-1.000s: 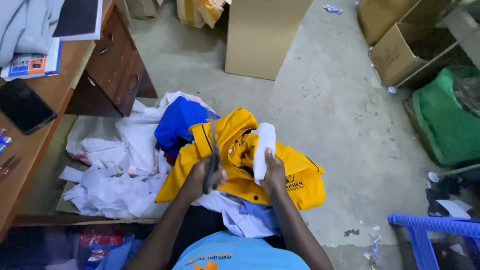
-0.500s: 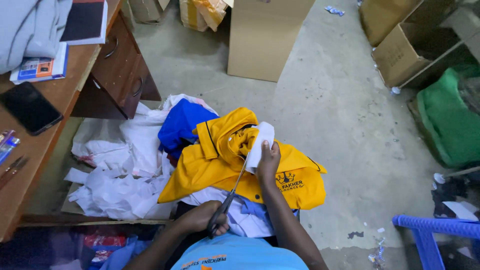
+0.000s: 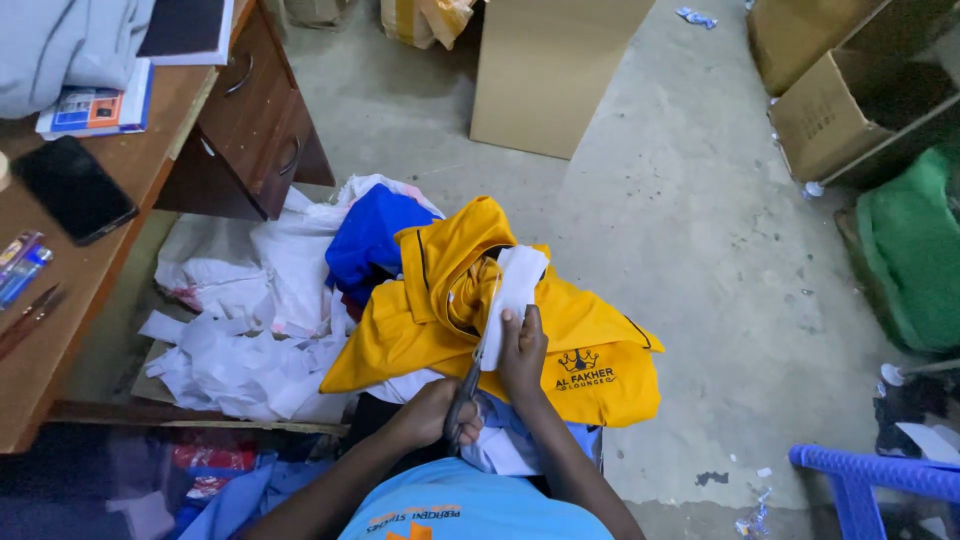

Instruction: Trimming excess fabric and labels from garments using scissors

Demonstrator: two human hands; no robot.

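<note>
My left hand (image 3: 438, 412) grips the handles of a pair of scissors (image 3: 470, 378), whose blades point up along the left edge of a white fabric strip (image 3: 516, 285). My right hand (image 3: 523, 352) pinches the lower end of that strip and holds it upright. Both hands are over a yellow garment (image 3: 440, 310) with a dark printed emblem, which lies on my lap. Under it sits a blue garment (image 3: 370, 240), and a pale blue cloth (image 3: 520, 450) peeks out near my body.
A pile of white fabric scraps (image 3: 250, 340) lies on the floor to the left. A wooden desk (image 3: 120, 230) with drawers, a phone (image 3: 72, 188) and pens stands at far left. Cardboard boxes (image 3: 545, 75) stand behind, a green sack (image 3: 915, 250) right, a blue plastic chair (image 3: 870, 475) lower right.
My left hand with the scissors dropped from beside the right hand toward my body, then turned the blades up along the white strip. The right hand kept holding the strip.
</note>
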